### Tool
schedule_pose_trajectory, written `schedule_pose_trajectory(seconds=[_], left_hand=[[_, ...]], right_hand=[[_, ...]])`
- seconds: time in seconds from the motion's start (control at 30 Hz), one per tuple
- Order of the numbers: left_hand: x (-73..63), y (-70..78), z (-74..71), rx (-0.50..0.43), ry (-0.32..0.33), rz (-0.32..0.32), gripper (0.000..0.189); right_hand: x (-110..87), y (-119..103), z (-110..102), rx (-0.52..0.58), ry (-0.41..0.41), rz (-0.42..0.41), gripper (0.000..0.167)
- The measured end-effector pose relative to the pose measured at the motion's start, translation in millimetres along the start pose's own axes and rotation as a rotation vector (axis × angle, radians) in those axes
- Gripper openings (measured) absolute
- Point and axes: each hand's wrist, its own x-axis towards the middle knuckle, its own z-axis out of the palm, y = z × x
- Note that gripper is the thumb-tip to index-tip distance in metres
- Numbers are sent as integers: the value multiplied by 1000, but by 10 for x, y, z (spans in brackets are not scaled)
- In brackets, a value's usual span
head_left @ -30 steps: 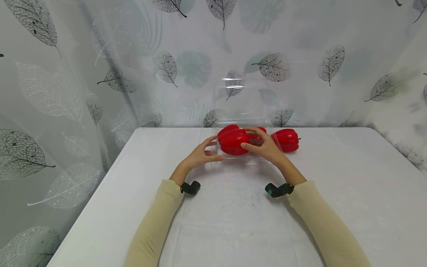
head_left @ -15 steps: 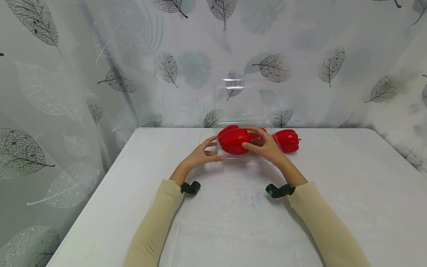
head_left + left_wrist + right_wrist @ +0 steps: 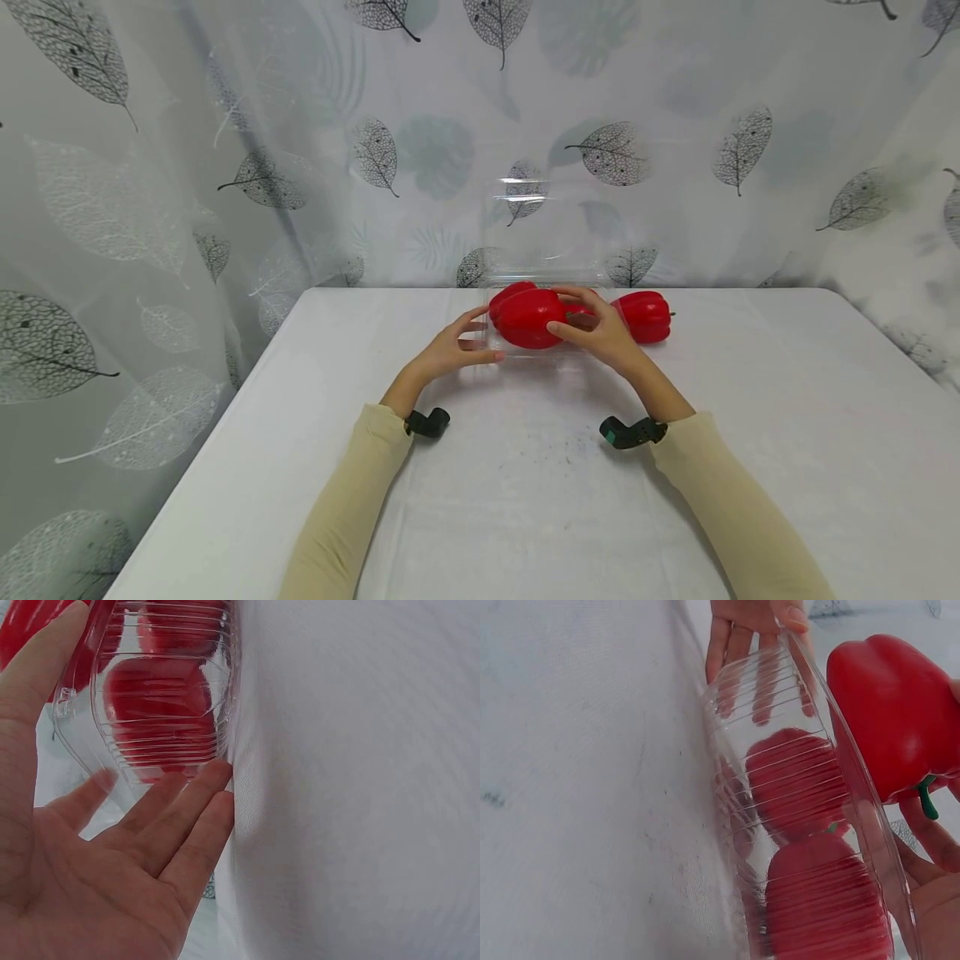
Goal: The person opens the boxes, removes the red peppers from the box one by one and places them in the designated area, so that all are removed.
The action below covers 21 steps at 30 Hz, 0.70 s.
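Head view places everything near the middle of the worktop's (image 3: 487, 500) far edge. There the person's right hand (image 3: 596, 329) grips a glossy red bell pepper (image 3: 530, 318), thumb and fingers curved round its stem end. The right wrist view shows its green stem (image 3: 928, 799) beside those fingers and the pepper on its side at the rim of a clear plastic clamshell container (image 3: 169, 746); whether it touches the rim is hard to tell.

The left hand (image 3: 446, 350) grasps nothing: its fingers stretch out and touch the container's left end, palm facing it. More red peppers (image 3: 799, 780) show through the ribbed wall. The hinged lid (image 3: 570, 237) stands raised along the worktop's far edge, in front of a leaf-patterned curtain (image 3: 435, 83). One loose red pepper (image 3: 647, 317) lies just beside the container, towards the far right corner, stem pointing right.

The held pepper looks firm, fairly light and slippery-skinned, so a spread grip on its broad shoulders should be safer than pulling on the stem. The container seems thin, springy and easily dented; flat fingers against its end probably steady it better than a squeeze.
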Motion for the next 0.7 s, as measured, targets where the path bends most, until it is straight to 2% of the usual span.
schedule_pose_trajectory(seconds=[0.43,0.7], left_hand=[[-12,-1,3,14,20,5,88],[-11,5,6,10,8,5,88]], right_hand=[[-41,34,-81,32,6,5,64],[-88,43,-123,35,13,-3,65]])
